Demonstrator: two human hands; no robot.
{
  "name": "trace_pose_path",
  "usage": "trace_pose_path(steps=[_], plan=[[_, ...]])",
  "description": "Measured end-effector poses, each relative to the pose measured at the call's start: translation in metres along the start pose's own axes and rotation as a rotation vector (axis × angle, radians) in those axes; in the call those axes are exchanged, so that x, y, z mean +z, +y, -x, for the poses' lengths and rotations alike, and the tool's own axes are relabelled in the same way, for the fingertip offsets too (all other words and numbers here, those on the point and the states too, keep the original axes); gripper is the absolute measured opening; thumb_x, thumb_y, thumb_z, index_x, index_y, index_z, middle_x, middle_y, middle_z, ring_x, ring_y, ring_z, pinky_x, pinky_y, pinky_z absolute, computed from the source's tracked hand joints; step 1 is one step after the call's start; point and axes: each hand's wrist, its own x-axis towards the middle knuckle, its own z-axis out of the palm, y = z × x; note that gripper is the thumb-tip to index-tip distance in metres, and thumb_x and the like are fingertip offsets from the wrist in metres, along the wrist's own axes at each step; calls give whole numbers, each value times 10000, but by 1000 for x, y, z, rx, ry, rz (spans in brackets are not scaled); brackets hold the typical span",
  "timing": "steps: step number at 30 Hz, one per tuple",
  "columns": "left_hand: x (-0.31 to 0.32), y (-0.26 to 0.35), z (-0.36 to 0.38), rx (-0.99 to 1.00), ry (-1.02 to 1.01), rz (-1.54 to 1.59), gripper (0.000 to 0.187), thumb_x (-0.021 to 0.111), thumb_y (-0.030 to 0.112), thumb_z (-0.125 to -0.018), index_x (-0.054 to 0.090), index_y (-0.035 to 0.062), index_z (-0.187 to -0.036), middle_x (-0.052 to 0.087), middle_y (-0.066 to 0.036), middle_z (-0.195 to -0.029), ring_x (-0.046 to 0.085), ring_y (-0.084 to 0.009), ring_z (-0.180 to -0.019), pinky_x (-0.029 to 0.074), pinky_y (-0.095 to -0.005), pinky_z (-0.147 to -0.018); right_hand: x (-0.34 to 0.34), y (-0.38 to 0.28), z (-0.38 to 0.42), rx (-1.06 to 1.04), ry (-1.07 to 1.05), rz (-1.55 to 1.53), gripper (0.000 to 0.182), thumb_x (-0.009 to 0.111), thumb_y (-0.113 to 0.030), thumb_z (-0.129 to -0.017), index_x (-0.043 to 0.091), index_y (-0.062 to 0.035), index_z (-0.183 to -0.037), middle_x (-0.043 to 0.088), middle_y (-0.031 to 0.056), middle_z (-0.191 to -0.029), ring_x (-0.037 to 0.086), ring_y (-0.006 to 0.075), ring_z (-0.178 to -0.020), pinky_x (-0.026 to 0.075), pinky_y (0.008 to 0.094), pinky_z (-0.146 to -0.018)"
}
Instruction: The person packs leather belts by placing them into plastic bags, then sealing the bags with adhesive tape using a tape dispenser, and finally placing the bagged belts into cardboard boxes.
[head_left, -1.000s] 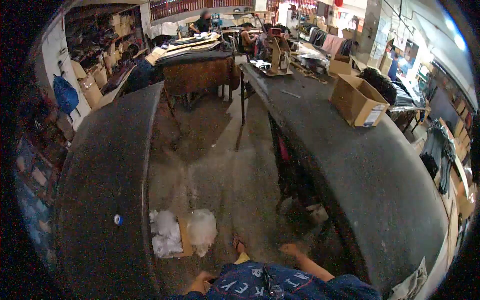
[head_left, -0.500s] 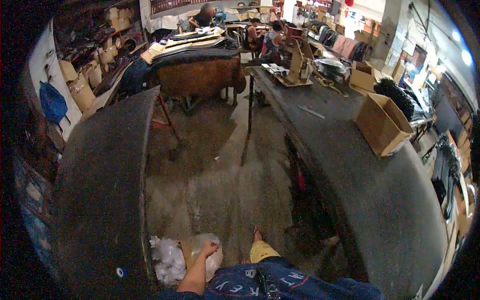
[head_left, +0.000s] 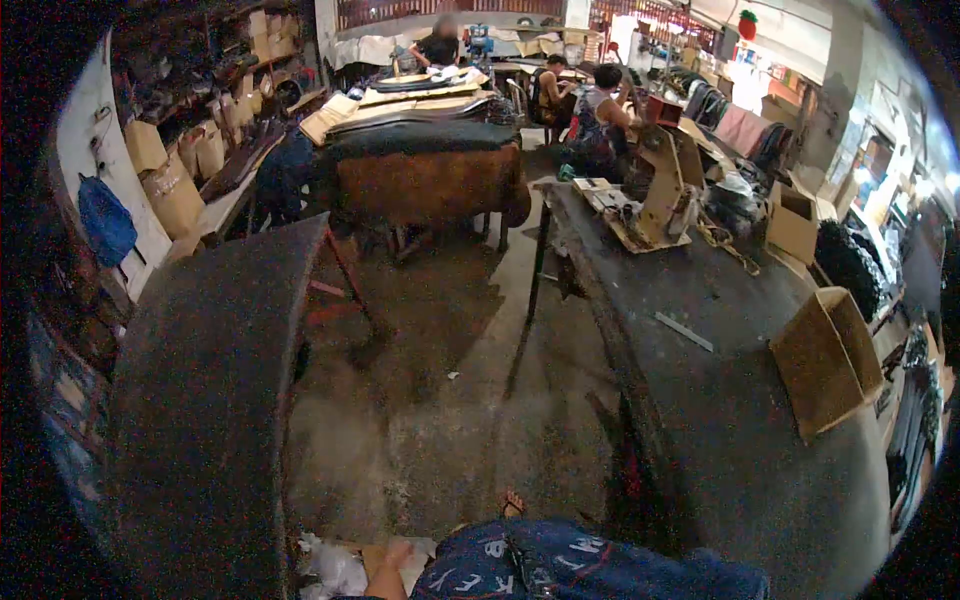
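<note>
At the bottom edge, my left hand (head_left: 396, 556) is low beside the left table, among plastic bags. It is blurred, and its fingers cannot be made out. A crumpled whitish plastic bag (head_left: 338, 572) lies to its left. Pale plastic (head_left: 422, 550) shows just right of the hand, partly covered by the hand and my dark blue shirt. Whether the hand touches or grips this plastic cannot be told. My right hand is out of sight.
A long dark table (head_left: 200, 400) stands on my left, another (head_left: 690, 420) on my right. The right one carries an open cardboard box (head_left: 828, 362), a metal ruler (head_left: 684, 331) and a wooden stand (head_left: 668, 185). Several people sit working at the back, beyond a brown-draped table (head_left: 430, 185).
My view has tilted up, so the tables and box appear lower. My left hand and the plastic bags have slid toward the bottom edge, and the hand has become blurred.
</note>
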Motion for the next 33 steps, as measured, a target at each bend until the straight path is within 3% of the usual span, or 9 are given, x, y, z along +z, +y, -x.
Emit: trace_pose_path(steps=[5, 10, 13, 17, 23, 24, 29, 31, 33], plan=[[41, 109, -19, 186, 30, 65, 243, 710, 228, -798, 683, 0, -877, 666, -58, -777, 610, -136, -672, 477, -284, -599, -27, -104, 15, 97, -209, -640, 659, 467, -592, -878, 527, -34, -1223, 629, 181, -1094, 599, 320, -1005, 483, 470, -824], [53, 159, -74, 391, -27, -333, 284, 702, 211, -809, 681, 24, -1022, 674, -67, -818, 618, -139, -703, 525, -316, -648, -51, -262, -27, -291, -122, -1283, 828, 486, -629, -861, 293, -44, -1415, 532, 204, -1273, 540, 310, -1147, 458, 459, -931], [29, 174, -121, 234, -105, -374, 241, 695, 204, -808, 673, 22, -964, 664, -68, -788, 606, -156, -657, 503, -333, -601, -79, -326, -86, -201, 61, -1045, 804, 529, -618, -848, 373, -42, -1386, 565, 213, -1233, 581, 300, -1079, 467, 462, -899], [-28, 205, -172, 62, -124, -309, 194, 686, 194, -806, 661, 20, -887, 651, -69, -746, 590, -180, -596, 473, -354, -537, -84, -328, -148, -366, 302, 278, 542, 586, -492, -855, 647, -20, -1115, 689, 123, -988, 647, 269, -853, 492, 409, -780], [-85, 286, -258, 95, 4, 66, 170, 672, 180, -804, 644, 16, -772, 632, -70, -684, 565, -216, -504, 429, -387, -443, -85, -249, -226, -14, 164, 280, 496, 617, -443, -831, 661, -24, -1094, 697, 119, -962, 652, 244, -858, 492, 366, -776], [-105, 308, -281, 122, -3, -244, 167, 674, 181, -800, 655, 16, -779, 636, -72, -683, 571, -209, -513, 438, -378, -455, -87, -247, -238, -15, 134, 316, 497, 618, -442, -830, 660, -25, -1098, 696, 121, -966, 653, 244, -860, 492, 364, -778], [-111, 456, -294, 274, 132, -333, 173, 684, 183, -779, 710, 15, -813, 658, -81, -677, 603, -175, -557, 487, -337, -517, -99, -204, -379, -468, 36, 699, 504, 623, -440, -822, 654, -33, -1118, 695, 131, -983, 655, 247, -874, 494, 358, -788], [-104, 491, -316, 288, 91, -330, 174, 694, 194, -773, 715, 32, -833, 660, -70, -681, 604, -163, -573, 491, -330, -533, -86, -383, -278, -87, 168, 74, 483, 594, -450, -822, 672, -50, -1080, 685, 152, -1009, 656, 281, -903, 495, 378, -802], [-91, 520, -332, 311, 50, -323, 179, 704, 204, -767, 720, 48, -854, 662, -59, -686, 605, -152, -588, 494, -323, -548, -99, -433, -290, -141, 166, 201, 464, 594, -441, -820, 679, -55, -1064, 683, 154, -1015, 652, 294, -911, 495, 389, -800]])
